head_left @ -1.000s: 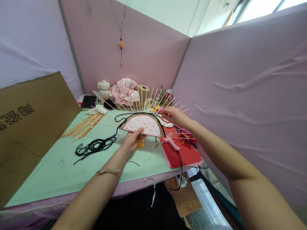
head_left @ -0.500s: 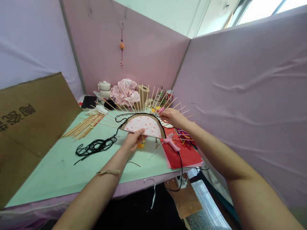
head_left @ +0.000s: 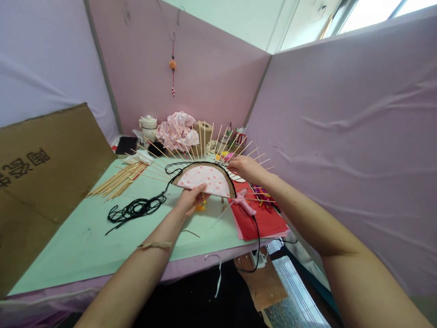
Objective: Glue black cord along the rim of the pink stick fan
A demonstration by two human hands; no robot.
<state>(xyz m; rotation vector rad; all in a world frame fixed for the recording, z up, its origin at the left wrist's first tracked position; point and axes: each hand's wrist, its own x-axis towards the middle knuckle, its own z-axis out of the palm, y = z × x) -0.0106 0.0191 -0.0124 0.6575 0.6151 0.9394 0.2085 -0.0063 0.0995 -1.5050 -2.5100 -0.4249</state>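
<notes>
A half-round fan piece (head_left: 204,178) covered in pink flowered cloth stands above the green table (head_left: 85,241), with thin wooden sticks (head_left: 208,136) fanning out from its black-edged rim. My left hand (head_left: 190,199) grips its lower edge from below, thumb on the cloth. My right hand (head_left: 244,167) reaches to the rim's right side, fingers closed at the sticks and the black cord (head_left: 136,207) that trails left in a loose tangle on the table.
A pink glue gun (head_left: 244,205) lies on red felt sheets (head_left: 264,221) at the right. Loose sticks (head_left: 118,178) lie at the left, beside a big cardboard sheet (head_left: 41,164). Pink cloth (head_left: 177,127), a white pot (head_left: 148,125) and a twine spool (head_left: 204,130) stand at the back.
The fan piece and both hands have barely shifted; my right hand has edged slightly along the rim's right side.
</notes>
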